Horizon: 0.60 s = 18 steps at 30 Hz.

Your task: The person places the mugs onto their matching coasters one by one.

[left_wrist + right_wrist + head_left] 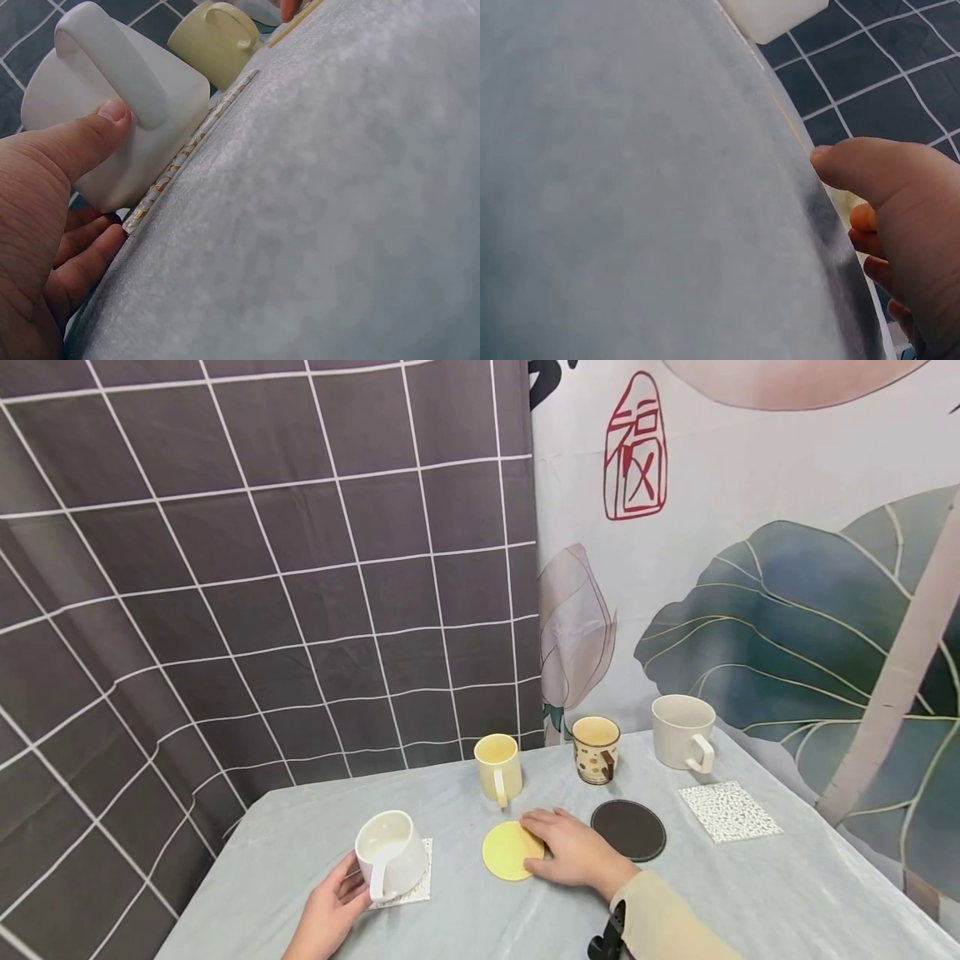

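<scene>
A white mug [388,858] stands on a white patterned square coaster [420,885], its handle towards me. My left hand [330,897] holds the mug from the left; in the left wrist view its thumb presses beside the handle [112,67], while the other fingers reach low by the coaster's edge. My right hand [573,852] grips the right side of a round yellow coaster [506,852] lying flat, thumb at the near edge and fingers at the far edge. In the right wrist view that hand [907,202] hides most of the coaster.
Behind the yellow coaster stands a yellow mug [498,770]. A spotted mug [596,750] is behind a round black coaster [628,830], close to my right hand. Farther right, a ribbed off-white mug [681,733] stands behind another patterned square coaster [729,812]. A grey cloth [300,827] covers the table.
</scene>
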### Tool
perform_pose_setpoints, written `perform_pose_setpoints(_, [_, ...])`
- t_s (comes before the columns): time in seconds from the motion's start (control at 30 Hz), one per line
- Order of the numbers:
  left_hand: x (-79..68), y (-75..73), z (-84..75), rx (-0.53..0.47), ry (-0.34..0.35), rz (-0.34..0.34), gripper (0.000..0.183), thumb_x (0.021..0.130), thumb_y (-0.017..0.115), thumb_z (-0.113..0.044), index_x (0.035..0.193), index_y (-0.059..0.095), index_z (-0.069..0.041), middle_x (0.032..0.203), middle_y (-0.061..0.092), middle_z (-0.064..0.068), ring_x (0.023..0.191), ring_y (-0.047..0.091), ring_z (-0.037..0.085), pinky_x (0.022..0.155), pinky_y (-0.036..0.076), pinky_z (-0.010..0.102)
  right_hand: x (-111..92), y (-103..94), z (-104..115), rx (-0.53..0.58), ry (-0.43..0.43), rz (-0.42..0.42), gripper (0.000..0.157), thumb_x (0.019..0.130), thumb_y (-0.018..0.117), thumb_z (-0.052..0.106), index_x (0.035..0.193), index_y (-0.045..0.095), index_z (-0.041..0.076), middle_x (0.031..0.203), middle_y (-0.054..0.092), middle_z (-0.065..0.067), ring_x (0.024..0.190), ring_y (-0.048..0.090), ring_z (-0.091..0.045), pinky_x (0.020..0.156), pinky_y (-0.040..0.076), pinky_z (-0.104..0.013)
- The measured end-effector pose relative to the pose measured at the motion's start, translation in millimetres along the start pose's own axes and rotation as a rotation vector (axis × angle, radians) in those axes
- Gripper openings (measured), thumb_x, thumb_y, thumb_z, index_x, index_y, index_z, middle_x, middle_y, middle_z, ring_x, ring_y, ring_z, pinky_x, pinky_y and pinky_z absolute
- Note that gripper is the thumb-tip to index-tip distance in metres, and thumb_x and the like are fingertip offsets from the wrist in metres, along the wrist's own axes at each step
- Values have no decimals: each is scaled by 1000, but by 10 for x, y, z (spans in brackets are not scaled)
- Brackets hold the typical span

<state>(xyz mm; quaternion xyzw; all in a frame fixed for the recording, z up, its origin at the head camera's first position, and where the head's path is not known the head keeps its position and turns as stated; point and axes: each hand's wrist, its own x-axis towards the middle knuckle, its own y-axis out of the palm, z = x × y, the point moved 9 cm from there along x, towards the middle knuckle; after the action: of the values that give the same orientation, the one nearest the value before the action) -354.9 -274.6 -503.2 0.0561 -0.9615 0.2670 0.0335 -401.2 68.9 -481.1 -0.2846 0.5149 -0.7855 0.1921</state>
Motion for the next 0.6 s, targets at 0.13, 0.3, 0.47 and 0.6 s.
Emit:
perform_pose_setpoints(0.13, [9,8,3,11,1,-1,77,89,78,-11,148,36,14,144,46,36,125,58,43,91,57,31,-34,2,-30,10,4,14,56,92,66,32,137,61,-1,140,60,-13,134,52,-31,114,35,-56])
perform_pose_setpoints(0.3, [7,13,12,13,-6,-4,77,89,78,-14,148,37,13,143,48,36,125,58,43,92,56,30,-53,41,-73,-6,18,36,54,93,65,31,137,61,0,142,60,-10,136,51,-30,117,33,-55])
perform_pose_setpoints(0.47, [8,7,13,23,-10,-9,77,89,78,-14,148,37,13,142,48,36,125,58,44,92,57,30,-77,57,-83,-2,25,61,54,96,63,35,139,60,1,144,58,-10,137,49,-31,117,31,-56])
perform_pose_setpoints(0.6, [2,2,5,14,-16,-7,77,89,78,-14,149,36,12,143,48,35,126,58,43,92,56,30,-111,60,-76,2,29,88,56,99,59,37,143,56,3,148,55,-9,140,46,-34,117,29,-59])
